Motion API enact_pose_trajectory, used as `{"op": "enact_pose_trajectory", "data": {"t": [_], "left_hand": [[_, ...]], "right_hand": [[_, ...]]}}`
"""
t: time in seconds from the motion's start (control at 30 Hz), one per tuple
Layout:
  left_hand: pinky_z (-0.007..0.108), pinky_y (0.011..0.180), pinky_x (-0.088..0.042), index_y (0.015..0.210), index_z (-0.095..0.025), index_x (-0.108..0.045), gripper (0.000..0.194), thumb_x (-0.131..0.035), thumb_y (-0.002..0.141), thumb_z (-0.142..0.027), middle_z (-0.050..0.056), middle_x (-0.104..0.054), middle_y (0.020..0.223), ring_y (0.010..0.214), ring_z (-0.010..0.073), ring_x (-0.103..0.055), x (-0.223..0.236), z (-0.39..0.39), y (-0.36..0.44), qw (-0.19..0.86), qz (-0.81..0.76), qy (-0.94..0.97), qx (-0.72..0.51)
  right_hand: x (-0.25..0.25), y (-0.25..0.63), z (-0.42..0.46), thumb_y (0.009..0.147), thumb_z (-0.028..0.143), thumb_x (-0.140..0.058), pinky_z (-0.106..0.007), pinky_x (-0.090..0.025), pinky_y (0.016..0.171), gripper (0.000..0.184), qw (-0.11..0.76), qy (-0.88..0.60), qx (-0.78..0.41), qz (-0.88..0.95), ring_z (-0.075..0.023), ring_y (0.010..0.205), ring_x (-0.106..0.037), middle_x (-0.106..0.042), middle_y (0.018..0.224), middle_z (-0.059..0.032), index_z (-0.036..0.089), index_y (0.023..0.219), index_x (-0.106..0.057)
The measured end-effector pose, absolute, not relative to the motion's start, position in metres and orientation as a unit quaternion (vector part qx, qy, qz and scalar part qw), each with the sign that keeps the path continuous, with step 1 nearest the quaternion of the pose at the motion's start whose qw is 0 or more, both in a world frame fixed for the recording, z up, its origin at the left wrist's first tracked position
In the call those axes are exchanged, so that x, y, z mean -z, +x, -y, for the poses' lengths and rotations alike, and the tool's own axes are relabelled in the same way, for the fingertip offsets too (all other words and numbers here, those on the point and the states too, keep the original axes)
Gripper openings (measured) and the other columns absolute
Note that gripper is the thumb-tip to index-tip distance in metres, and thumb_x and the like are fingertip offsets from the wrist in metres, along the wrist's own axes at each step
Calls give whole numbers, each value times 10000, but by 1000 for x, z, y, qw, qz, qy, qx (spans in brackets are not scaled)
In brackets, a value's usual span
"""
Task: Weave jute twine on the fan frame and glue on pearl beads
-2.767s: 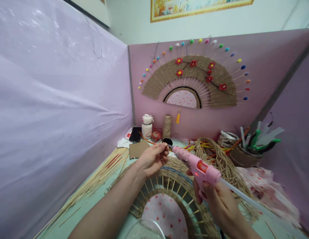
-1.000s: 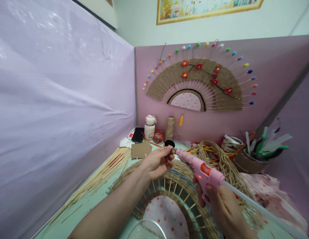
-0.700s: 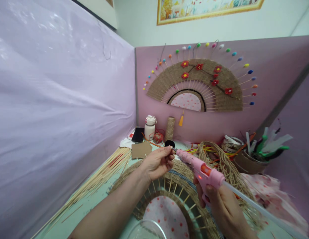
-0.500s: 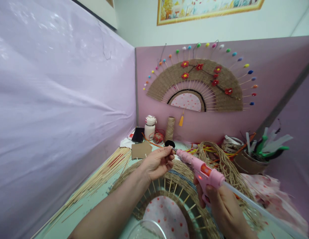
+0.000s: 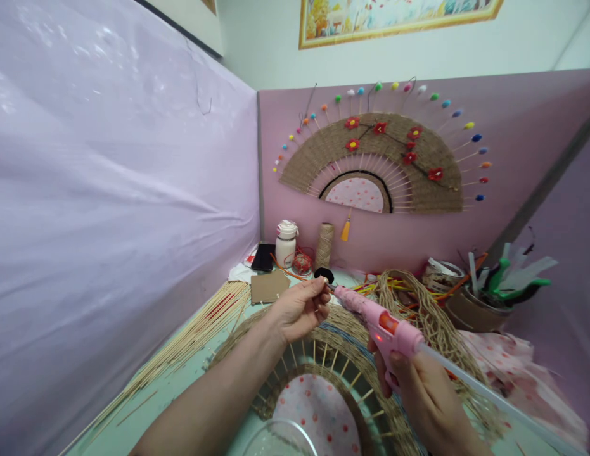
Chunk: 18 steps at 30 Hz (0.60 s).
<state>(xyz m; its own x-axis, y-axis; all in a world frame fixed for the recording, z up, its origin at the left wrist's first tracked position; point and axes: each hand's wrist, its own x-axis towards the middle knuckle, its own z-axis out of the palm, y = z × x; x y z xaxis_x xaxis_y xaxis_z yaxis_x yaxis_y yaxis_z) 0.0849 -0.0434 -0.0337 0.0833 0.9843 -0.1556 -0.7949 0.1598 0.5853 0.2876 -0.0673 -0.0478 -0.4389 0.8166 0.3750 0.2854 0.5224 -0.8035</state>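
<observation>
My right hand [image 5: 425,396] grips a pink hot glue gun [image 5: 375,320] with a clear glue stick trailing from its back to the lower right. The gun's nozzle points left at the fingertips of my left hand [image 5: 299,310], which are pinched together on something small I cannot make out. Both hands hover over a half-round woven jute fan [image 5: 342,361] with stick spokes and a dotted pink centre, lying on the green table.
A finished fan [image 5: 375,158] with red flowers hangs on the pink back wall. Bamboo sticks [image 5: 194,335] lie at the left. A white bottle [image 5: 286,242], twine spool [image 5: 325,244], phone, cardboard piece, loose jute cord [image 5: 418,304] and a tool pot [image 5: 480,304] stand behind.
The glue gun and right hand have shifted slightly left and down; the left hand keeps its pinch at the nozzle tip.
</observation>
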Motion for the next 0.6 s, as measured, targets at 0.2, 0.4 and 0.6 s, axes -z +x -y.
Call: {"op": "enact_pose_trajectory", "data": {"t": [0.2,0.4,0.6], "left_hand": [[133,450,-376,737,-98,-620,97,-698,735,-155,18,-569,714,582,51,-517,34,41,76,700,-263,185,-638],[138,465,-359,721,-111,-646,188,-784,635,-206,10,-579,706,592,49,-508,31,27,61,654,-316,255,-638],[194,500,-333,658,-125,-682,242,-825,537,-278,16,-606,634,560,62,-475,15,-19,51,552,-488,455,-500]], "right_hand": [[46,293,69,906,597,-248,-275,-319,482,571,412,-352,-329,774,-157,526,-436,-498,593,-32,201,571,-485],[21,310,71,837,707,-257,-275,-294,465,597,464,-358,-353,729,-149,465,-407,-474,528,5,193,752,-550],[0,331,65,830,715,-239,-291,-329,447,598,509,-334,-303,733,-152,439,-420,-480,533,4,199,796,-540]]}}
